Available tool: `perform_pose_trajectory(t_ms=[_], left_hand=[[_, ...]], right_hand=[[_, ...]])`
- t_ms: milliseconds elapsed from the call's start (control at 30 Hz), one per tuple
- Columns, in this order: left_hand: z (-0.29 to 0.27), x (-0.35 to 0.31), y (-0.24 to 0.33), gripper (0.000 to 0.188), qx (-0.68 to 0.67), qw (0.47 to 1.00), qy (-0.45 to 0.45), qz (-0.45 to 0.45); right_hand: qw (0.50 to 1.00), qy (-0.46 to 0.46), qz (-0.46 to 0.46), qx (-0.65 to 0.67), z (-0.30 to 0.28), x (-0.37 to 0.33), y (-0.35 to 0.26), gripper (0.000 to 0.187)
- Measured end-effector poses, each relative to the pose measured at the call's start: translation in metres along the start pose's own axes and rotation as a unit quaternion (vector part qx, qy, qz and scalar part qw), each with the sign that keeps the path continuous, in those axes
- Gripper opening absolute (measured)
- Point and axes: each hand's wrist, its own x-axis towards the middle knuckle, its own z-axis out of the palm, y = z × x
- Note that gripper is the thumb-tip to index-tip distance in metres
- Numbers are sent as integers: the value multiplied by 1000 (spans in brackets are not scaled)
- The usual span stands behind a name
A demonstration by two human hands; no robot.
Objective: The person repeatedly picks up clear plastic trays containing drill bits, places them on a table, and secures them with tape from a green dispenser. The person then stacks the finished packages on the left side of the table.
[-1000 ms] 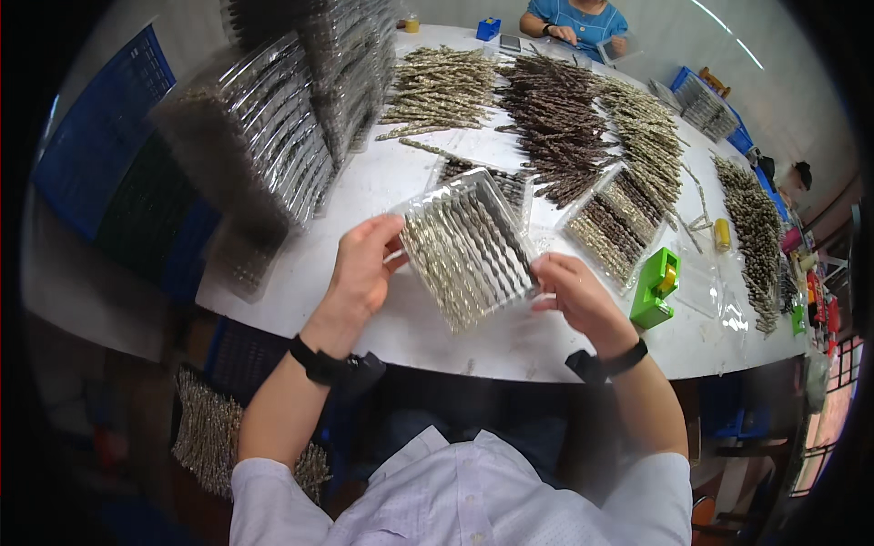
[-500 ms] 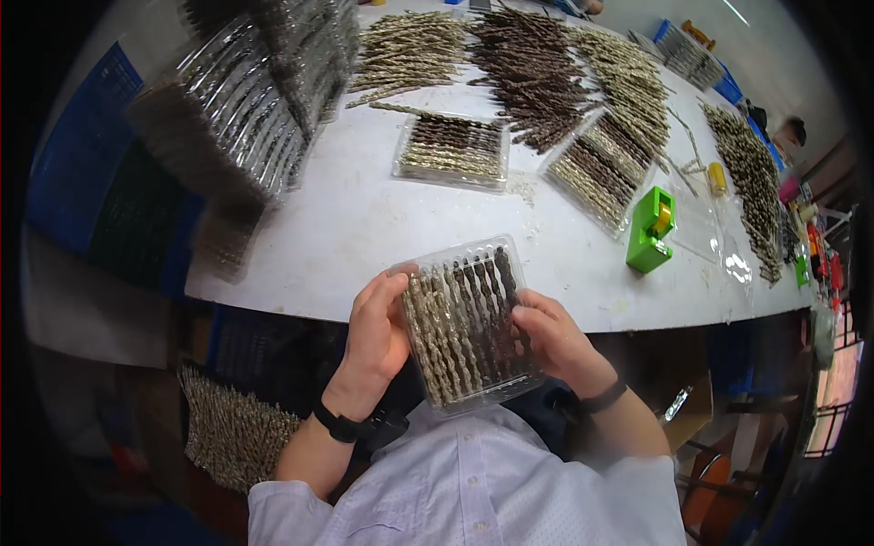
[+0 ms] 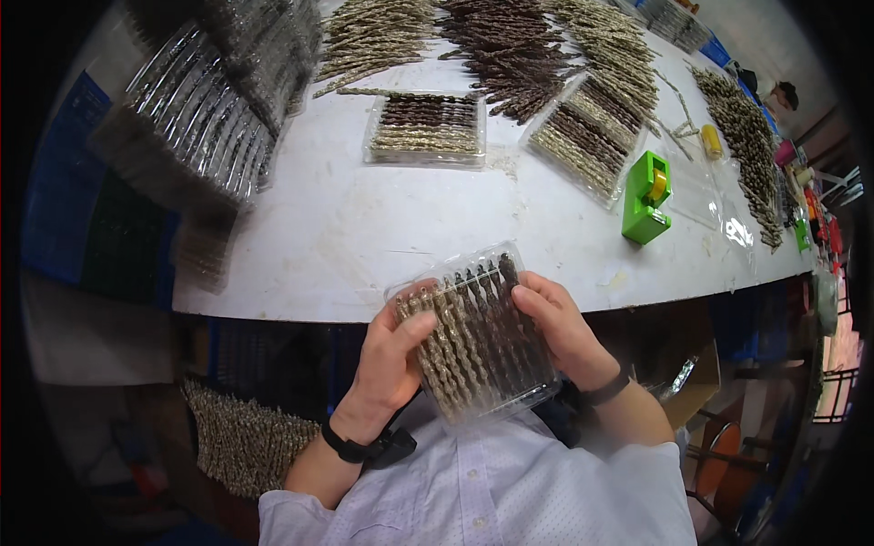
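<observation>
A clear plastic tray (image 3: 492,404) is held between my two hands, tilted above my lap just off the table's front edge. Inside lie twisted, beaded-looking sticks (image 3: 446,350) in a row, pale gold on the left and dark brown on the right. My left hand (image 3: 390,357) grips the tray's left side, its thumb lying over the pale sticks. Around the right side closes my right hand (image 3: 564,329), thumb on top by the dark sticks. The fingers beneath the tray are hidden.
On the white table (image 3: 300,246) two filled trays, one at centre (image 3: 424,150) and one to the right (image 3: 572,153), lie before loose stick piles (image 3: 501,45). A green tape dispenser (image 3: 645,214) stands right. Stacked clear trays (image 3: 205,118) rise at left; more sticks (image 3: 246,437) sit below.
My left thumb has moved inward over the pale sticks, and my right hand has shifted up along the tray's side. The table scene has slid slightly up and left in view.
</observation>
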Motion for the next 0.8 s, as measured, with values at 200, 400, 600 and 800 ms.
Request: perform_pose_trajectory(t_ms=[200,400,600,800], left_hand=[[-2,-11,-14,42,0,998,-37,-55],[3,-12,-15,41,33,996,-50,-71],[7,-13,-17,41,41,996,-58,-62],[7,-14,-20,40,29,995,-49,-78]], right_hand=[[1000,-13,17,12,-6,-6,6,19],[996,-24,-4,84,-10,5,-12,25],[996,8,-9,88,-6,5,-18,20],[999,32,-3,36,-9,6,-11,17]])
